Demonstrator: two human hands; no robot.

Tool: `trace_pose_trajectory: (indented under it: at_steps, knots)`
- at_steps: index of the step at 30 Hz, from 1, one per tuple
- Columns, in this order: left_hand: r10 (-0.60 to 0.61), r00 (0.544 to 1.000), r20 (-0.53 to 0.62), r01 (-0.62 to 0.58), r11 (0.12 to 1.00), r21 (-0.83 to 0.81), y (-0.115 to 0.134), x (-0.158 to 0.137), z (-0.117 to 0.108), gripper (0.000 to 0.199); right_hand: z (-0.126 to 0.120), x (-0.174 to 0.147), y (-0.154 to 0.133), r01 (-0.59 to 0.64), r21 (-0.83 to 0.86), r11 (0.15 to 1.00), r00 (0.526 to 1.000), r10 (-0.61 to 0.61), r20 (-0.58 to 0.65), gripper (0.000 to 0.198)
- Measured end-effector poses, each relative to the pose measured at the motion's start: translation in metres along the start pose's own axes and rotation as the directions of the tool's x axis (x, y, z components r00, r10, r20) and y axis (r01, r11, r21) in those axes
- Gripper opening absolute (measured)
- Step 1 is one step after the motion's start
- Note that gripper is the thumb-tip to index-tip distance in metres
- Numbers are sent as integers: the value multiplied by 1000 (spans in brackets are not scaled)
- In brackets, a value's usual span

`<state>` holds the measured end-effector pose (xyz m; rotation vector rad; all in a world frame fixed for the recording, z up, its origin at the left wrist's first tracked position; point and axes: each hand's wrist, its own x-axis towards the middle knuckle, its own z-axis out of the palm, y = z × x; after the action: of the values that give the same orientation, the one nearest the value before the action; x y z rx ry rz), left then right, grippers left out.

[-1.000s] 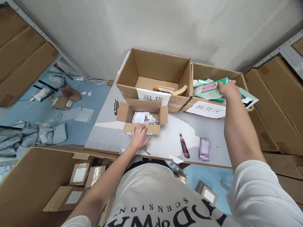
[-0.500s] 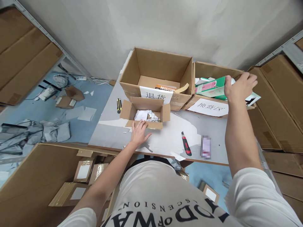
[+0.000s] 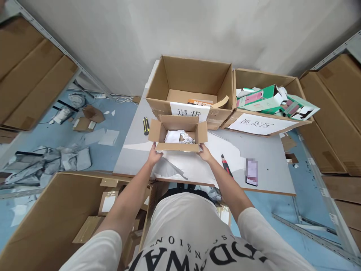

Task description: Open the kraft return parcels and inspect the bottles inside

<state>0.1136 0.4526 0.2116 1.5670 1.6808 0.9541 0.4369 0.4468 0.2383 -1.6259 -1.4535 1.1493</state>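
Note:
A small cardboard box point(image 3: 177, 147) with its flaps open stands on the table, holding crumpled white paper point(image 3: 174, 136). My left hand point(image 3: 154, 155) grips its front left corner, fingers partly hidden behind the side flap. At the front right corner my right hand point(image 3: 205, 153) has hold of the same box. A black and yellow utility knife point(image 3: 146, 126) lies to the left of the box. Near my right forearm is a black and red utility knife point(image 3: 225, 164), partly covered by the arm.
Behind stands a large open carton point(image 3: 158, 104) with an orange pack point(image 3: 200, 102) inside. To its right, another carton point(image 3: 262, 124) holds several green and white boxes point(image 3: 270, 101). A phone point(image 3: 251, 172) lies at the right. A big carton point(image 3: 64, 210) of parcels stands at lower left.
My right hand has left the green and white boxes in the right carton and come to the small box. My left hand has shifted from its front edge to the left corner.

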Motion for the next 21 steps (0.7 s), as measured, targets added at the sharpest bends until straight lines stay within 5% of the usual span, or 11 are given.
trace_pose_trajectory:
  at_steps: [6, 13, 18, 21]
  knots:
    - [-85, 996, -5, 85, 993, -84, 32, -8, 24, 57, 2, -15, -6, -12, 53, 999, 999, 14, -41, 39]
    - [-7, 994, 108, 29, 980, -195, 73, -71, 21, 61, -48, -110, 7, -2, 189, 982, 987, 32, -155, 29]
    - [-50, 963, 264, 116, 964, -238, 84, -100, 41, 62, -65, -145, 18, -239, 5, 971, 925, 229, -301, 35]
    - [-120, 942, 314, 191, 960, -204, 77, -103, 54, 63, -64, -143, 27, -367, -30, 930, 895, 344, -284, 37]
